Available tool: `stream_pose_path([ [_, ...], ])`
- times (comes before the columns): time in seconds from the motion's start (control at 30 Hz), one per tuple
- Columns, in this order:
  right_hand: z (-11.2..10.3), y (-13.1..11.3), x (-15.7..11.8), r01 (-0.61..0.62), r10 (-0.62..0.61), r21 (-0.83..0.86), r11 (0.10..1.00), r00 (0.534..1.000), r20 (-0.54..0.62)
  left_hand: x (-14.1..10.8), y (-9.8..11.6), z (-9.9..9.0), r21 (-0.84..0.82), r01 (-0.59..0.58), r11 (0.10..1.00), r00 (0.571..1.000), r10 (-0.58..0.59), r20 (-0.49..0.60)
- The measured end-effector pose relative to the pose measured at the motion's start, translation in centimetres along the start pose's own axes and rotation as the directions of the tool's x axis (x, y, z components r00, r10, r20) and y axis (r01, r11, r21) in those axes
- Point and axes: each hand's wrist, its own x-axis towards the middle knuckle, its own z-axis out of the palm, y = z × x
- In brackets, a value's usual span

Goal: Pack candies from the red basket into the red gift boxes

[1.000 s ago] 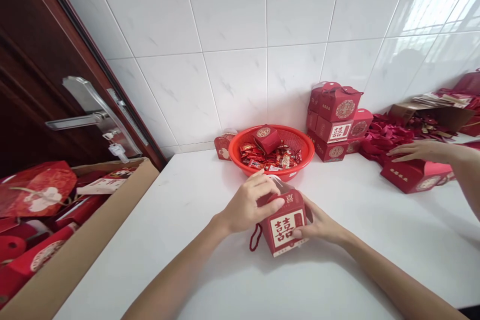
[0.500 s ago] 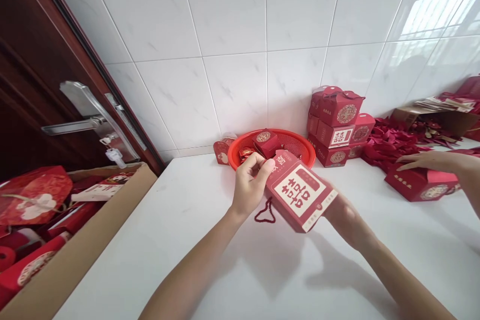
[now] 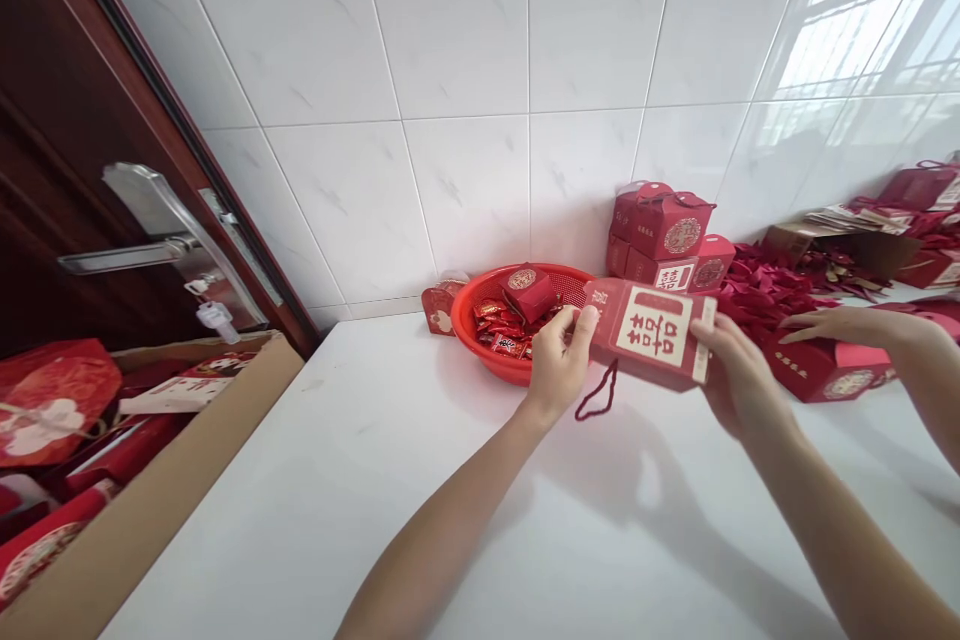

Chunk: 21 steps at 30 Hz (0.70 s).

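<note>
Between my two hands a red gift box (image 3: 651, 332) with a cream label and large red characters is held above the white table, tilted on its side. My left hand (image 3: 561, 360) pinches its left end, near the flap. My right hand (image 3: 739, 370) grips the opposite end. A dark red cord loop (image 3: 597, 394) dangles from the box beside my left fingers. Just behind my left hand stands a red plastic basket (image 3: 469, 335) with red-wrapped sweets (image 3: 506, 325) and a small red box (image 3: 528, 290) in it.
Stacked red boxes (image 3: 670, 225) stand against the tiled wall. Another person's hand (image 3: 847, 328) rests on a red box (image 3: 817, 368) at the right, near red ribbons (image 3: 765, 290). A cardboard carton (image 3: 180, 480) of red packages sits at the left by the door (image 3: 67, 140).
Both my hands have moved right with the gift box, turning it more level. More of the basket and its sweets now shows. The other person's hand stays on its box.
</note>
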Motion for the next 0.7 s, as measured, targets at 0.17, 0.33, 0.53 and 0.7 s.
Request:
stream_pose_path([
  [0.17, 3.4, -6.3, 6.7, 0.214, -0.18, -0.444, 0.87, 0.977, 0.117, 0.1, -0.4, 0.8, -0.292, 0.193, 0.937, 0.981, -0.182, 0.065],
  [0.33, 7.9, -8.9, 9.7, 0.339, -0.181, -0.761, 0.553, 0.941, 0.288, 0.2, -1.2, 0.1, -0.29, 0.467, 0.835, 0.884, -0.448, 0.133],
  [0.53, 10.1, -10.0, 10.1, 0.348, -0.17, -0.85, 0.396, 0.937, 0.305, 0.7, -0.7, -0.7, -0.364, 0.556, 0.747, 0.825, -0.548, 0.135],
  [0.7, 9.8, -10.7, 9.6, 0.333, -0.163, -0.792, 0.513, 0.943, 0.291, 0.8, -0.5, -0.8, -0.388, 0.541, 0.746, 0.832, -0.542, 0.119],
])
